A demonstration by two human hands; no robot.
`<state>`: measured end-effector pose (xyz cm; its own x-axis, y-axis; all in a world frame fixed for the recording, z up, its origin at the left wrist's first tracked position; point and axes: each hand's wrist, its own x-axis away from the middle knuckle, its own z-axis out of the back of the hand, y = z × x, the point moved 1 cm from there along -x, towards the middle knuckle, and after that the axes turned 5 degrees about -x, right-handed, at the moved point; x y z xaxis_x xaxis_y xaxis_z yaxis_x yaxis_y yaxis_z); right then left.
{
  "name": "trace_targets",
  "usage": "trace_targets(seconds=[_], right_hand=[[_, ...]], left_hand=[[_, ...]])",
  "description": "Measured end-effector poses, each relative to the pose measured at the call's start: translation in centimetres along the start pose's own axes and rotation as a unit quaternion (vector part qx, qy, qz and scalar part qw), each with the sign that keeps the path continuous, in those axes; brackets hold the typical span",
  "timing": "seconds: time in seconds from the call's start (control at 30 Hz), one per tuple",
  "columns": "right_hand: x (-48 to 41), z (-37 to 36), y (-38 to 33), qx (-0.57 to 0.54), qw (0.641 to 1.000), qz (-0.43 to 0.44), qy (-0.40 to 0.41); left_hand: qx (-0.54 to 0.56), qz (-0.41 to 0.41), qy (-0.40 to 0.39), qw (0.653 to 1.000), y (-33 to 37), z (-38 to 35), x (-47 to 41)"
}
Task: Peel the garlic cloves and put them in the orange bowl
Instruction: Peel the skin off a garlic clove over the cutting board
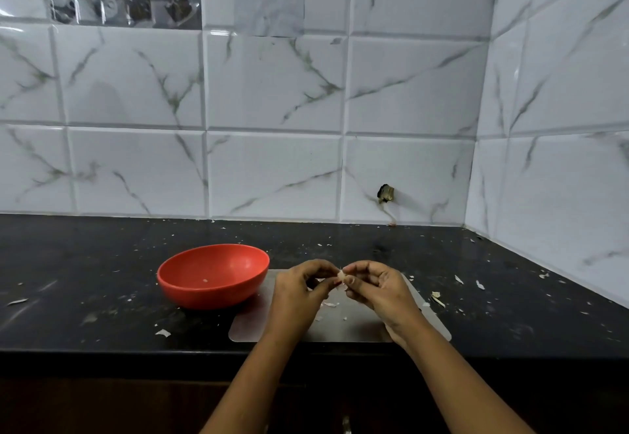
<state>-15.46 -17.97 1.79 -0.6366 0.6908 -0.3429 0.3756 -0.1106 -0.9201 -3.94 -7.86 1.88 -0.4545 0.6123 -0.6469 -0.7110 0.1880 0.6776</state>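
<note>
Both forearms come in from the bottom edge and meet over a grey cutting mat (354, 328) on the black countertop (85, 263). Left hand (299, 289) and right hand (377, 285) are both pinched fingertip-to-fingertip on one garlic clove (341, 276), held in the air above the mat, just right of the orange bowl (212, 275). Clove is mostly hidden by the fingers; a wisp of papery skin sticks up from its top. Can't tell how much skin remains. Bowl sits touching the mat's left edge, with one small pale bit (205, 280) inside, too small to say whether it's a clove or a scrap. Skin flakes (329, 304) litter the mat and counter. Handling guess: the clove is tiny, light, firm but bruisable, and likely slick once bare; the skin is dry, thin and tears in slivers. Best hold is probably one hand pinching the clove's flat sides near the root end while the other nips the loose skin tip and pulls along its length. Risk: clove squirts out of a hard pinch, so drop it from low over the bowl.
</note>
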Motion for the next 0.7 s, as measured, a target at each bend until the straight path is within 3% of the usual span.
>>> trace_targets(seconds=[0.33, 0.7], right_hand=[[0.34, -0.11, -0.48, 0.047, 0.999, -0.025, -0.006], [0.21, -0.01, -0.45, 0.057, 0.997, -0.052, -0.018]], left_hand=[[-0.074, -0.078, 0.001, 0.994, -0.44, 0.01, -0.13], [-0.053, -0.056, -0.007, 0.997, -0.83, 0.02, -0.35]])
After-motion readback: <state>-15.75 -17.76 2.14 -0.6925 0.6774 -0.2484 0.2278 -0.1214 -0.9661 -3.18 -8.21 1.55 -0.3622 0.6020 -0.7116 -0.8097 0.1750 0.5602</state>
